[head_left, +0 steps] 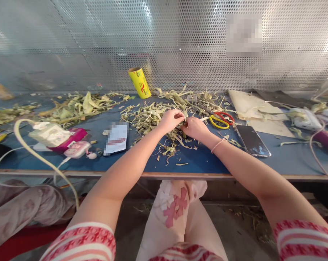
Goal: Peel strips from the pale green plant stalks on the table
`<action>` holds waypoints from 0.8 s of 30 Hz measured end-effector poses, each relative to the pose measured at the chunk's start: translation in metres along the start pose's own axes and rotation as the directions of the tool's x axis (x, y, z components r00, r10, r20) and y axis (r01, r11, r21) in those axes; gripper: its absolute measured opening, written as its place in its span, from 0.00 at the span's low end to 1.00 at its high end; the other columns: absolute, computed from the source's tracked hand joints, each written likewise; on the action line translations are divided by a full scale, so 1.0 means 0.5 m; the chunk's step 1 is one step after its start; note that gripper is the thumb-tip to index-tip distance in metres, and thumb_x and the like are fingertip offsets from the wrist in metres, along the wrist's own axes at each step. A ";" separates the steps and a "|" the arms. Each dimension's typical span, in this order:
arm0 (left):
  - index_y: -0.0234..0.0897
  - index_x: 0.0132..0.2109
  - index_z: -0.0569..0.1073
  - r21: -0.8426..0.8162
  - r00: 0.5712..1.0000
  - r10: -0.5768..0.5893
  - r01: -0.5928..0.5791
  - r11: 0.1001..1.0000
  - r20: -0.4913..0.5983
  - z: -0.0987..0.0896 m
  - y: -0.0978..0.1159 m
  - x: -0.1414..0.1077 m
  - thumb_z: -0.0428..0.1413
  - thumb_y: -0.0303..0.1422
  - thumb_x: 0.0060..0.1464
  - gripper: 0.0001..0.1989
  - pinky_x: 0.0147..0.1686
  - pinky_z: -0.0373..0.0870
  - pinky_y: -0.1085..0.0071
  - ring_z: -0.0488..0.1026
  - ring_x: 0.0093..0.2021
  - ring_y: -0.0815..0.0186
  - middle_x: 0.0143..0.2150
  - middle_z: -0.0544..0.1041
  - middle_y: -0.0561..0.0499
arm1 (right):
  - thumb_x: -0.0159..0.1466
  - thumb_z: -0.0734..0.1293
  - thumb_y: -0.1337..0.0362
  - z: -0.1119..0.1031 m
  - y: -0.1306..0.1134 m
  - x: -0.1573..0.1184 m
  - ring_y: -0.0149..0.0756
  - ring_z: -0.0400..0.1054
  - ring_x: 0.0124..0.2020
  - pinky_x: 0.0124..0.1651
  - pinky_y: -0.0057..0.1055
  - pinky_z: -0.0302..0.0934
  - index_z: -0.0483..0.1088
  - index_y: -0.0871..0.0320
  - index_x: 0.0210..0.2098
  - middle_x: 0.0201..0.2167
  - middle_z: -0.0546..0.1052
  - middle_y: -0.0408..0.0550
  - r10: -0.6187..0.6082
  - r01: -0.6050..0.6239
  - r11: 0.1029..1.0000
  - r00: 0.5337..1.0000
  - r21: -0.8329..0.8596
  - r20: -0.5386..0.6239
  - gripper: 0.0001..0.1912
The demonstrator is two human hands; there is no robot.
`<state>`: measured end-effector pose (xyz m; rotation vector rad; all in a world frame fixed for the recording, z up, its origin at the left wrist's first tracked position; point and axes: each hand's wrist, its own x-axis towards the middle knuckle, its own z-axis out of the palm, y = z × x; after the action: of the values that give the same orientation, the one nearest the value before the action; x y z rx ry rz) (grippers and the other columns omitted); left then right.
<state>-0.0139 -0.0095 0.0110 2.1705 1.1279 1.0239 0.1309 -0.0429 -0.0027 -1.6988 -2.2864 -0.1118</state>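
My left hand (171, 120) and my right hand (196, 128) meet over a pile of dried, pale green plant scraps (144, 115) on the blue tabletop (142, 157). Thumb and fingers are pinched together on both hands. Between the fingertips is a small dark bit, too small to make out. Just right of my right hand lie scissors (221, 120) with one red and one yellow handle loop. Thin curled strips (177, 139) are scattered below the hands.
A yellow cardboard tube (141, 84) stands tilted behind the pile. Phones lie left (117, 139) and right (253, 141). A power strip (60, 138) with cables sits at left. More plant scraps (79, 107) lie beyond it. Brown paper sheets (257, 108) rest by the perforated metal wall (185, 47).
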 end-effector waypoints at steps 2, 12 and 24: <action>0.33 0.32 0.74 0.014 1.000 -0.001 0.001 1.000 -0.004 0.000 0.002 -0.001 0.56 0.29 0.49 0.04 0.39 0.69 0.70 0.73 0.32 0.68 0.30 0.78 0.51 | 0.60 0.59 0.66 0.000 0.006 0.001 0.43 0.72 0.41 0.42 0.31 0.61 0.73 0.64 0.36 0.38 0.78 0.59 0.001 -0.001 1.000 1.000 0.006 0.009 0.12; 0.33 0.36 0.76 0.173 1.000 -0.001 0.005 0.985 -0.027 -0.008 -0.010 0.002 0.55 0.26 0.50 0.07 0.41 0.70 0.69 0.75 0.35 0.67 0.34 0.80 0.47 | 0.64 0.54 0.70 -0.034 0.023 0.005 0.37 0.70 0.43 0.44 0.28 0.57 0.73 0.64 0.36 0.39 0.78 0.57 -0.039 0.035 0.998 0.996 0.049 0.079 0.16; 0.37 0.32 0.79 0.378 0.996 -0.015 -0.019 0.926 0.088 -0.031 -0.031 0.003 0.54 0.28 0.48 0.09 0.39 0.72 0.66 0.76 0.34 0.62 0.33 0.80 0.46 | 0.68 0.53 0.54 -0.032 0.071 0.021 0.31 0.65 0.30 0.33 0.25 0.53 0.72 0.60 0.28 0.28 0.75 0.46 0.082 -0.124 0.969 0.978 0.216 0.193 0.24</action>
<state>-0.0329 0.0012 0.0104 2.4859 1.3724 0.7444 0.1646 -0.0261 0.0118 -1.7649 -2.2279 0.3290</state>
